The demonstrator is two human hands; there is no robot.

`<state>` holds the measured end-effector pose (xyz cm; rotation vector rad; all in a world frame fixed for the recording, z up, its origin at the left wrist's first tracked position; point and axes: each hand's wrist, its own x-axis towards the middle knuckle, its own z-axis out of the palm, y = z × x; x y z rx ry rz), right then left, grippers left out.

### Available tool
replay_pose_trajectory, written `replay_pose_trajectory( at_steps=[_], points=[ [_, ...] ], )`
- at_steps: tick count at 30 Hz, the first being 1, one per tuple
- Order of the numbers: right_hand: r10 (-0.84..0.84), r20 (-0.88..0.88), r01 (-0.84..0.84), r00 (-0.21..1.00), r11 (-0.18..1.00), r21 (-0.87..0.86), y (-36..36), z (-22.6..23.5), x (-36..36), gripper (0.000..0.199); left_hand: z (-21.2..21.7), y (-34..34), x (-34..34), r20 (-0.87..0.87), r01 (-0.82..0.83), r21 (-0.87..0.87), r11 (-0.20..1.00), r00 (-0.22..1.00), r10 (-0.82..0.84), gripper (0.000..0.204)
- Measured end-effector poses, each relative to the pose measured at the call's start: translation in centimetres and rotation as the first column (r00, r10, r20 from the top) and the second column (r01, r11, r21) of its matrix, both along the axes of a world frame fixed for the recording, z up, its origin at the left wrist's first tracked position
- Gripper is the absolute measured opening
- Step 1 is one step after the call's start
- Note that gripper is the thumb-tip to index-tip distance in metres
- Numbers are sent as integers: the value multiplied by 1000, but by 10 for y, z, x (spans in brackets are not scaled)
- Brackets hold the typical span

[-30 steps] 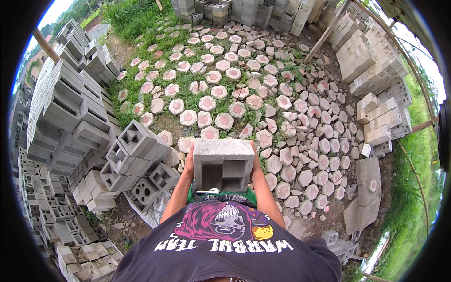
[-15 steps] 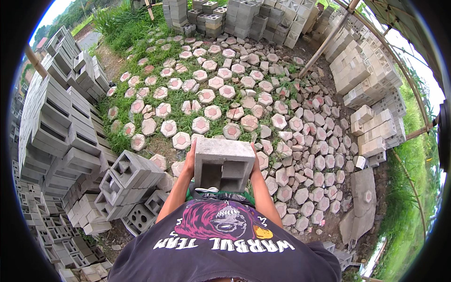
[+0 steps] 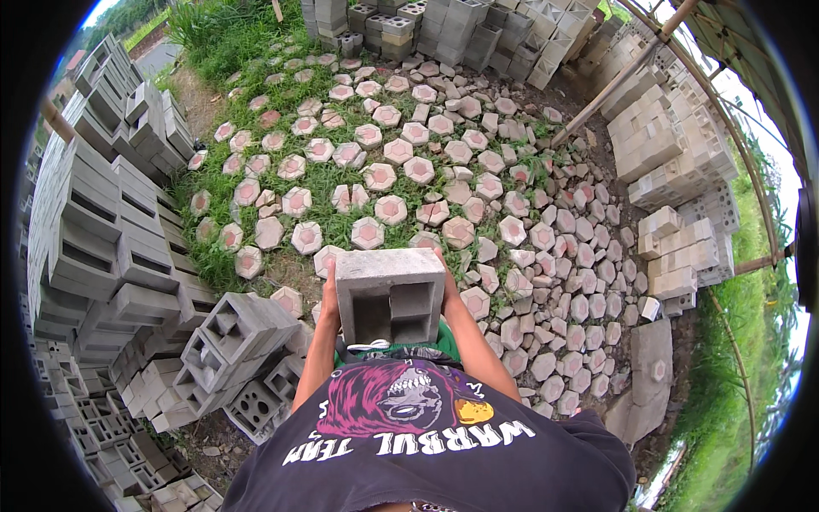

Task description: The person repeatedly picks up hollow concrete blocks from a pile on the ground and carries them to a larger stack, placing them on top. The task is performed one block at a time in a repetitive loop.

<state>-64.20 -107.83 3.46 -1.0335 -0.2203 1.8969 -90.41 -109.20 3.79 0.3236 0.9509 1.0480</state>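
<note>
A grey hollow concrete block (image 3: 391, 268) is held up in front of my waist, with its open cavities facing toward me. My left hand (image 3: 329, 294) presses against the block's left side, fingers mostly hidden behind it. On the opposite side, my right hand (image 3: 449, 288) grips the block's right face; its fingertips show near the top edge. Between them the block is carried nearly level. Just to the left of my left forearm stands a short stack of hollow blocks (image 3: 247, 320) with patterned openings.
Tall stacks of grey blocks (image 3: 94, 226) line the left. More stacks stand at the back (image 3: 435, 34) and right (image 3: 674, 136). Hexagonal pavers (image 3: 380, 177) cover the grassy ground ahead. A bamboo pole (image 3: 610, 85) leans at the right, and a concrete slab (image 3: 650, 375) lies there.
The block and both my hands have shifted slightly left in the picture. Both hands keep their hold, and the view has turned a little.
</note>
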Motion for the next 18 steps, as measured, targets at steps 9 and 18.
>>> replay_pose_trajectory(
  at_steps=[9,18],
  points=[
    [69,15,-68,998,996,-50,90,0,-11,60,20,70,10,-103,-182,-48,982,979,176,67],
    [5,119,1,993,999,-47,257,-16,33,63,2,253,50,-91,-28,11,1000,995,29,67]
  ],
)
